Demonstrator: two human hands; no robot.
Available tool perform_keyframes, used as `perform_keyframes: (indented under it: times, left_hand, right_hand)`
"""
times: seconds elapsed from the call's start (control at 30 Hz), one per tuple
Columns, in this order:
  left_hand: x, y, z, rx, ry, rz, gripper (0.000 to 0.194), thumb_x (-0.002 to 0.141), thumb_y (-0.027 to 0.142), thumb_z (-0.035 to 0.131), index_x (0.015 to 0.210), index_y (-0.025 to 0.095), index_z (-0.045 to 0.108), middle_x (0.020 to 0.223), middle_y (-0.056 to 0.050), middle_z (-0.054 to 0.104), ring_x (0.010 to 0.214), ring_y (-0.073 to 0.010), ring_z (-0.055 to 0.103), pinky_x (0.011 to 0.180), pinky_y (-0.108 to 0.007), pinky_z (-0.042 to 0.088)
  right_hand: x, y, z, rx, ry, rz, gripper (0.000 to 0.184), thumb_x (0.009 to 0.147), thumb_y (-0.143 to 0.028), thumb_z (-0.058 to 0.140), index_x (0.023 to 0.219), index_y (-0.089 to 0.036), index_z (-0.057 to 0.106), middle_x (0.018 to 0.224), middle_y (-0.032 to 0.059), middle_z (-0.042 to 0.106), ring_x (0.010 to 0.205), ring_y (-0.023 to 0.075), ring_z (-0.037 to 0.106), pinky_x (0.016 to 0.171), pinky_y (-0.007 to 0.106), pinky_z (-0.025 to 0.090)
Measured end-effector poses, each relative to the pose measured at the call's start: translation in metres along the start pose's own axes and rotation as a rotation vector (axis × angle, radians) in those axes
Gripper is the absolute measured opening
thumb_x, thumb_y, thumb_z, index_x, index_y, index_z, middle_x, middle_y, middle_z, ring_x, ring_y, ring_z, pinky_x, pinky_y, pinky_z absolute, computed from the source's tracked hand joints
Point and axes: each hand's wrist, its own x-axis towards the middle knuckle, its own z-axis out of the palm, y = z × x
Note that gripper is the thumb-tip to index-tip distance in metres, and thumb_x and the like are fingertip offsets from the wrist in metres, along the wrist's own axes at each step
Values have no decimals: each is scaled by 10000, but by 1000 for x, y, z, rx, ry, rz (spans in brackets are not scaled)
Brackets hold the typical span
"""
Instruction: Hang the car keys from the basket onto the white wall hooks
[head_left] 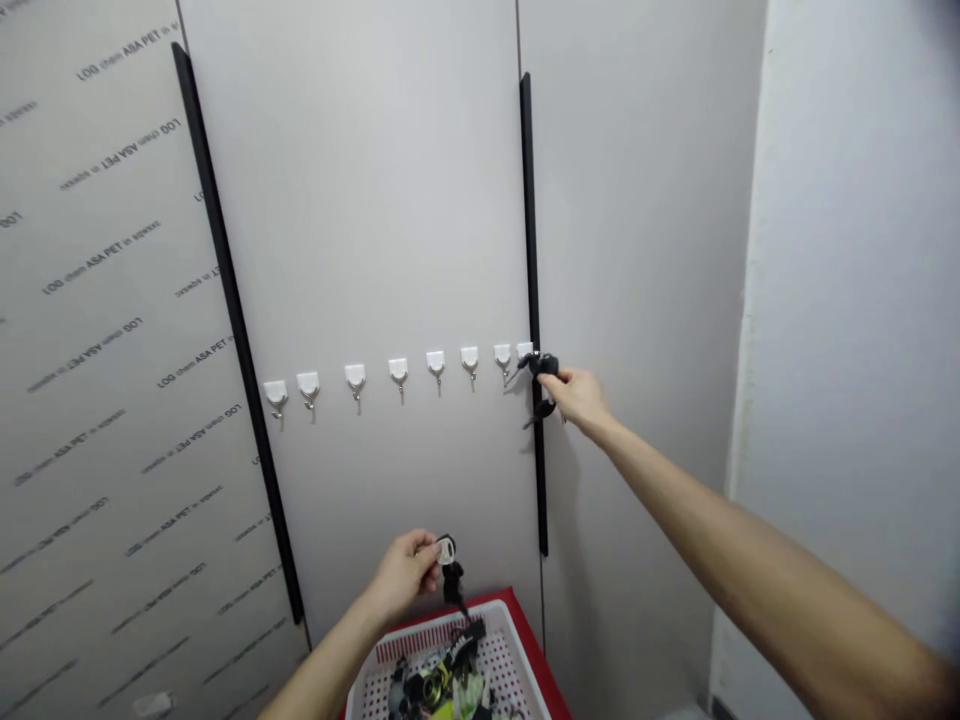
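A person's right hand (579, 395) pinches a set of black keys (549, 365) at the rightmost hook (524, 350) in a row of eight on a pale door (352, 220). The hook lies just left of the fingertips; one key's shaft points left and slightly nearer, towards the neighbouring hook (502, 356). The right hand is the closer of the two to the row. Nearer and to the left, the left hand (405, 575) grips a second bunch (452, 580), dangling lengthwise over the far side of a white basket (526, 668). The black keys partly hide the end hook, so contact cannot be told. The basket's near side is cut off, its jumbled contents hard to separate.
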Motion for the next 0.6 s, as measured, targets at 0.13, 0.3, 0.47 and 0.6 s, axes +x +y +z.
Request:
perform_keyframes:
  times: [0.13,0.3,0.47,0.6]
  left_hand:
    - [-10,-28,-4,15,-29,-59,296,545,441,441,593,157,374,404,88,382,343,-34,343,395,-176,259]
    - [-30,-68,-1,159,-99,-134,181,586,331,435,621,158,395,414,81,390,378,-56,368,416,-185,272]
    - [-40,-87,-10,260,-144,-188,84,617,229,382,656,164,417,440,68,408,407,-68,385,431,-182,281]
    - [-42,-95,-11,361,-174,-258,148,609,179,365,733,167,444,445,63,398,412,-79,377,429,-187,292]
  right_hand:
    - [0,-23,-17,20,-74,-96,289,615,-364,392,659,-139,567,406,-25,436,328,66,386,353,181,281]
    - [1,-25,-12,-49,-82,-75,233,625,-304,413,642,-118,553,409,-17,427,333,59,369,362,189,278]
    - [29,-28,-22,-110,-259,-14,221,632,-318,431,586,-128,536,388,-22,384,333,50,315,355,198,246]
    - [34,-48,-37,-217,-452,-119,186,604,-322,473,545,-155,532,405,-26,408,358,50,335,377,196,251]
